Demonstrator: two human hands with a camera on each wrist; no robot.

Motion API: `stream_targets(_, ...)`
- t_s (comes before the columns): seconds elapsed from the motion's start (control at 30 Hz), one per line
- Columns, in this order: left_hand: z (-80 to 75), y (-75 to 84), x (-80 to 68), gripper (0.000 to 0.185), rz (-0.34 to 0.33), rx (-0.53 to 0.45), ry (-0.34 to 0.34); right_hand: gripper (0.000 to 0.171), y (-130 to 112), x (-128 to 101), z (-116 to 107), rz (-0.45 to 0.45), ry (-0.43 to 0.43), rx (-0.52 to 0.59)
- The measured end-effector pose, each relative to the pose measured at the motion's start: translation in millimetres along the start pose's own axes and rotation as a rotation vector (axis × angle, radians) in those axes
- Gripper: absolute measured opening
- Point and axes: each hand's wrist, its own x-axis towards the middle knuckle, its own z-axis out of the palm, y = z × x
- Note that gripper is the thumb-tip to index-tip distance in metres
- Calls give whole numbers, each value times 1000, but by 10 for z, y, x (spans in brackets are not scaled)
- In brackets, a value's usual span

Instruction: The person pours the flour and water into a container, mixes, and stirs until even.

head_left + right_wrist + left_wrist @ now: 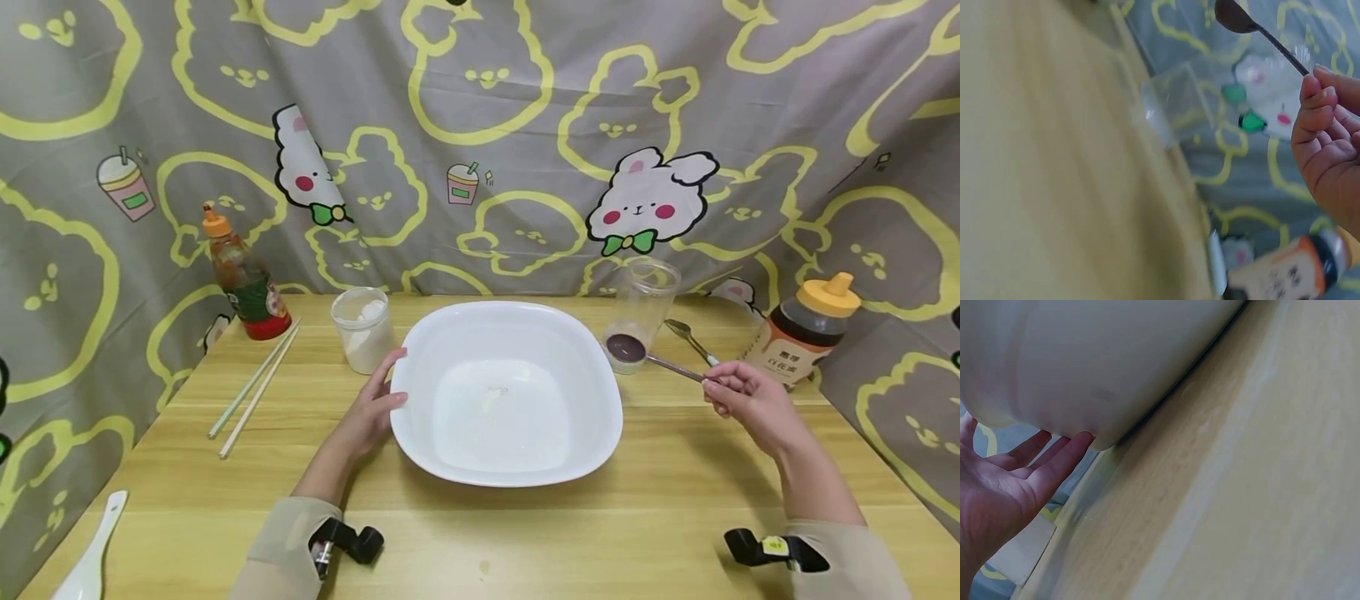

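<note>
A large white bowl (609, 417) stands mid-table. My left hand (388, 390) rests with straight fingers against the bowl's left rim; in the left wrist view the open palm (1029, 475) lies against the bowl's outer wall (1097, 356). My right hand (718, 387) pinches the handle of a metal spoon (628, 348) whose scoop holds something dark and hovers beside a clear plastic jar (642, 308), just right of the bowl. The right wrist view shows the hand (1325, 134), the spoon (1238, 15) and the jar (1172, 109).
On the wooden table (525, 533) are a jar of white powder (363, 329), a sauce bottle (243, 279), chopsticks (255, 392), a white ceramic spoon (90, 558), a second metal spoon (690, 340) and a honey bottle (806, 329). A patterned curtain backs it.
</note>
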Motion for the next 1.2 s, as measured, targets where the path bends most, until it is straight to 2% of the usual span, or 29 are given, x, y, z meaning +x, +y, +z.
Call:
stream_targets(0.1, -5, -6, -8, 67, 2, 3, -1, 13, -215, 109, 248, 17, -41, -36)
stream_targets(0.27, -15, -14, -15, 66, 5, 6, -1, 9, -300, 329, 536, 40, -111, -146)
stream_targets(0.43, -15, -16, -7, 65, 5, 10, -7, 16, -353, 514, 791, 53, -174, -282)
stream_targets(0.8, -15, -15, -8, 65, 15, 25, -6, 16, -317, 826, 1273, 148, -360, -431)
stream_targets(1.2, -3, -4, -1, 65, 19, 23, -3, 11, -193, 980, 1575, 164, -498, -445)
